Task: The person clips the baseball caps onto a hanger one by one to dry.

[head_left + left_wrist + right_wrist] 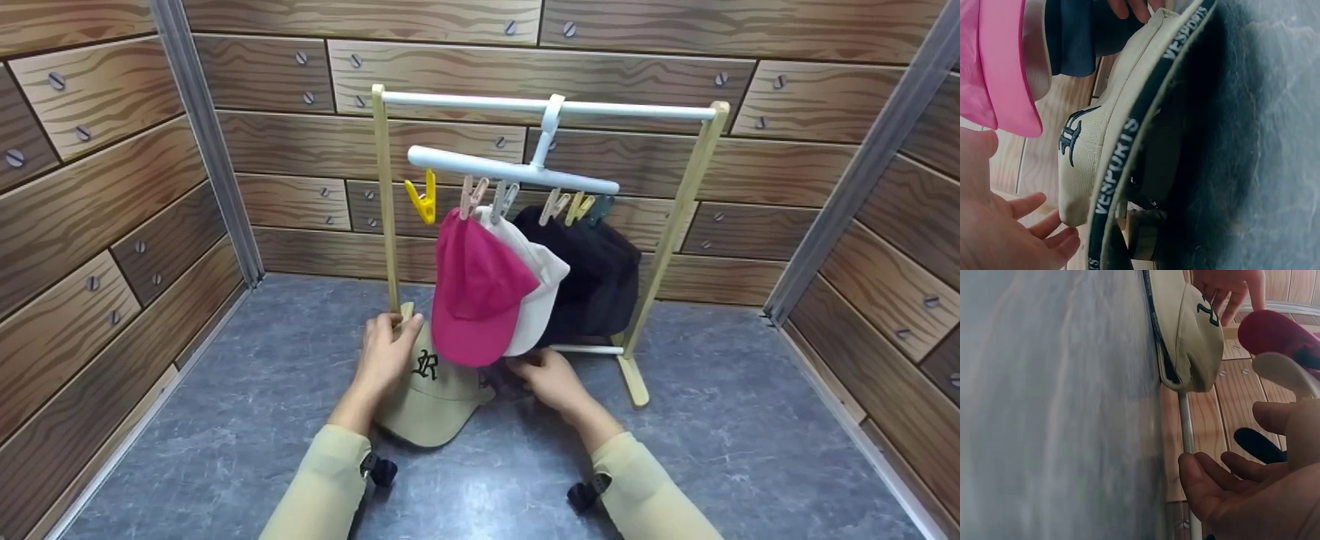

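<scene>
A beige cap with a dark embroidered letter on its front lies on the grey floor, brim toward me. Beside its crown is my left hand; the left wrist view shows the fingers spread, with fingertips at the crown's edge. My right hand, to the right of the cap, has loosely bent fingers and holds nothing in the right wrist view. Above the cap hang a pink cap, a white cap and black headwear, clipped to a white hanger.
The hanger hooks over the white rail of a small wooden rack. A yellow clothespin hangs at its left end with no cap. Several other clothespins hold the headwear. Wood-patterned walls enclose three sides.
</scene>
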`<state>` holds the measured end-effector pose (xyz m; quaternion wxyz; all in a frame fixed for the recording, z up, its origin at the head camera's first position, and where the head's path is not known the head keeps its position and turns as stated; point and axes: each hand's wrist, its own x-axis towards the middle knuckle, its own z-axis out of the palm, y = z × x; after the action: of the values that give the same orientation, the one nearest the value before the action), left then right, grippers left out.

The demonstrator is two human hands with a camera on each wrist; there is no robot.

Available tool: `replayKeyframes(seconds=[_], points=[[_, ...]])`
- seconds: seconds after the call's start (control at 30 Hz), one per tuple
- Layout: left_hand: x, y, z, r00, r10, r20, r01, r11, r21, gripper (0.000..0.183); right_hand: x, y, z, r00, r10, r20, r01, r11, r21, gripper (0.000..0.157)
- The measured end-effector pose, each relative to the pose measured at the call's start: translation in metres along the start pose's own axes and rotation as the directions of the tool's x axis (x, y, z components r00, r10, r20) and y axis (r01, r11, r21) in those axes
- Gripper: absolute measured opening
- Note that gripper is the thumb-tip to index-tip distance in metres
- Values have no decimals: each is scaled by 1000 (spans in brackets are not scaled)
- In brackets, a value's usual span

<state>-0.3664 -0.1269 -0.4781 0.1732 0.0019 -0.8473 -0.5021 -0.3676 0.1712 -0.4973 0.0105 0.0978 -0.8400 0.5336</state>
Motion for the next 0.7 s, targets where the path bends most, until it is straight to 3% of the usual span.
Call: replayKeyframes(seconds=[0.37,0.7], points=[[-1,-1,1,999,-28,22,28,1000,-4,67,2,-7,18,996,1,91,-9,996,87,43],[0,-2,-1,999,-40,23,40,999,30,70,5,-10,31,998,-8,63,3,996,85,40]])
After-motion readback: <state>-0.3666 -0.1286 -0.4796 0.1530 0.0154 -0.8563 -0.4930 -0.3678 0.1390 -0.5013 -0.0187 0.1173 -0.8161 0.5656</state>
